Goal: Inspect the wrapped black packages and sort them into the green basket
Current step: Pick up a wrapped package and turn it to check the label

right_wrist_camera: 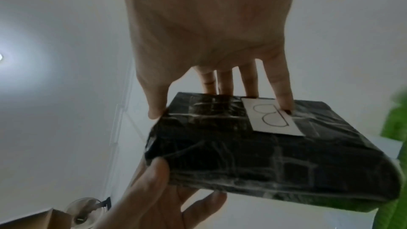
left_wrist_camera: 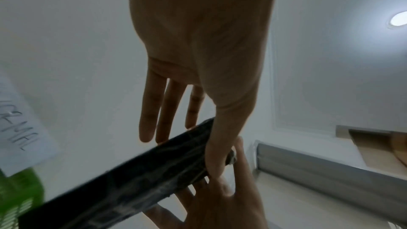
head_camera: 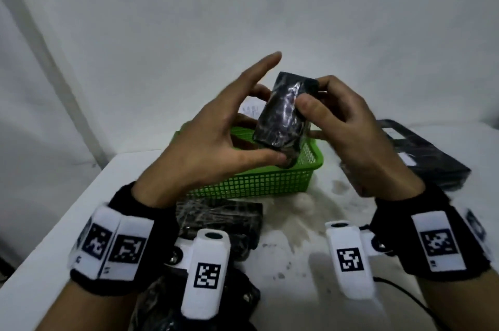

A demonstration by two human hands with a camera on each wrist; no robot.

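Observation:
Both hands hold one black package (head_camera: 283, 111) wrapped in clear film up in the air over the green basket (head_camera: 256, 182). My left hand (head_camera: 210, 147) pinches its lower corner between the thumb and the fingers behind it, with the index finger sticking out straight. My right hand (head_camera: 351, 136) grips the upper end, thumb on the front face and fingers curled over the far edge. The right wrist view shows the underside of the package (right_wrist_camera: 264, 154), which carries a white label (right_wrist_camera: 270, 116) marked "B". In the left wrist view the package (left_wrist_camera: 132, 180) appears edge-on.
More black packages lie on the white table (head_camera: 297, 222): one (head_camera: 218, 222) just in front of the basket, a pile (head_camera: 426, 157) to the right, others at the near edge. A handwritten paper sign (left_wrist_camera: 22, 128) is behind the basket. A black cable (head_camera: 405, 290) runs at the lower right.

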